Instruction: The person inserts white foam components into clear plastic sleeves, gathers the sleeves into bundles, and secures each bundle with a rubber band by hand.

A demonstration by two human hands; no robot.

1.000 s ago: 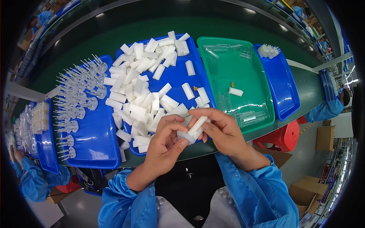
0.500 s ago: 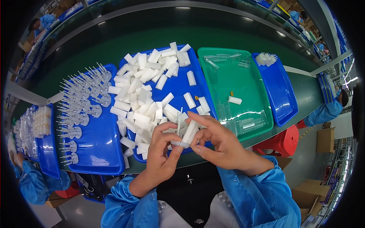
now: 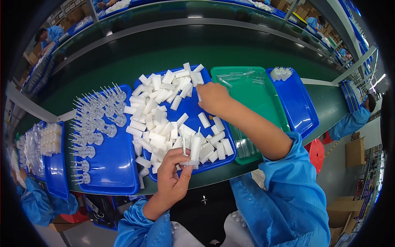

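Note:
My left hand [image 3: 173,175] is closed on a clear plastic base with upright prongs [image 3: 184,146], pinching it low between thumb and fingers. A white block with a foam-like look [image 3: 196,149] stands on that base beside a bare prong. My right hand [image 3: 213,99] reaches over the right edge of the middle blue tray [image 3: 187,111]. Its fingers are curled down on a single white block [image 3: 199,97], partly hidden beneath them. Many loose white blocks [image 3: 152,119] are heaped in this tray, mostly to its left.
A blue tray [image 3: 113,166] on the left bears rows of pronged clear parts [image 3: 92,119]. To the right stand a green tray [image 3: 263,99] with clear tubes [image 3: 247,148] and another blue tray [image 3: 302,111]. Beyond lies a green belt [image 3: 177,45]. Co-workers [image 3: 354,121] sit nearby.
My right hand has left the held part and moved up and right onto a block. The left hand still holds the pronged base with its block. The view has shifted slightly.

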